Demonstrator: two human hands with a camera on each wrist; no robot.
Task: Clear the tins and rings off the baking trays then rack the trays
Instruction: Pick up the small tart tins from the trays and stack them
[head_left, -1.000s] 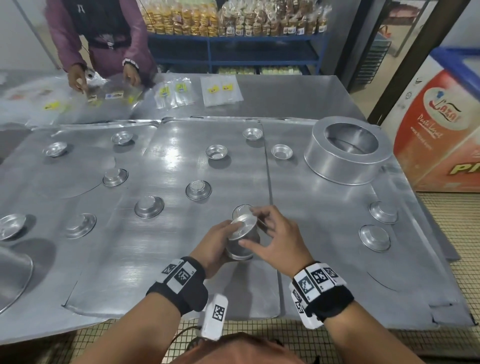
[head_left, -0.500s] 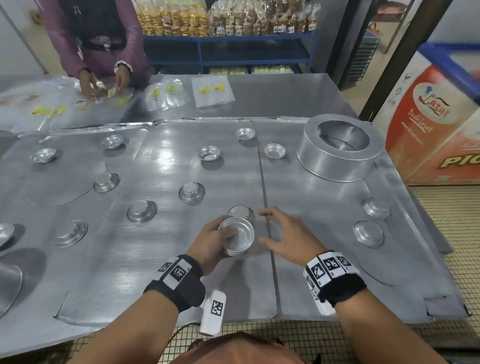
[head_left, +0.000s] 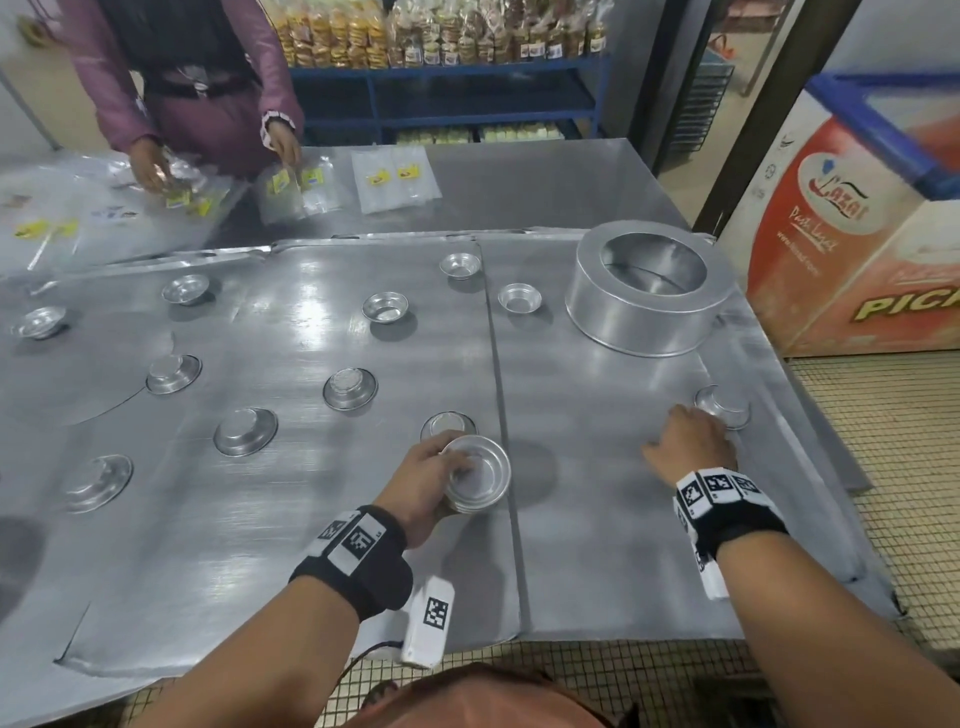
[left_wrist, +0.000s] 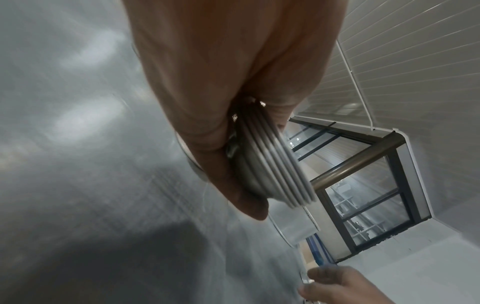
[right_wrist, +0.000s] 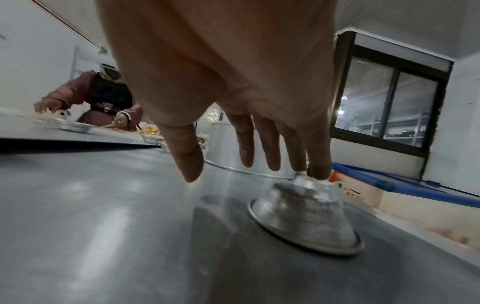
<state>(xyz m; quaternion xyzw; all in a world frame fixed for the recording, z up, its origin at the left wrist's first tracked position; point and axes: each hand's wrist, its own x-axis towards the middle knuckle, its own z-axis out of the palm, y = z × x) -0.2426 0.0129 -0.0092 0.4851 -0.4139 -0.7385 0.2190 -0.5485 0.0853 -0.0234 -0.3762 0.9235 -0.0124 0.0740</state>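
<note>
Baking trays (head_left: 597, 519) | left hand (head_left: 421, 480) grip clamps tin stack (left_wrist: 270, 164) | right hand (right_wrist: 233, 82) fingers spread, touching upturned tin (right_wrist: 306, 216)

Bare tray (head_left: 597, 519) lay open between the two hands. Beyond it the tall ring (head_left: 644, 306) stood in the way, and scattered small tins (head_left: 349, 388) dotted the trays to the left.

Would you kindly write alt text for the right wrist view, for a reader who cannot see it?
The person's right hand reaches down with straight fingers onto an upturned small metal tin lying on a shiny baking tray. Behind it stands a large round metal ring, and at the far left another person in a maroon jacket works at the table.
</note>
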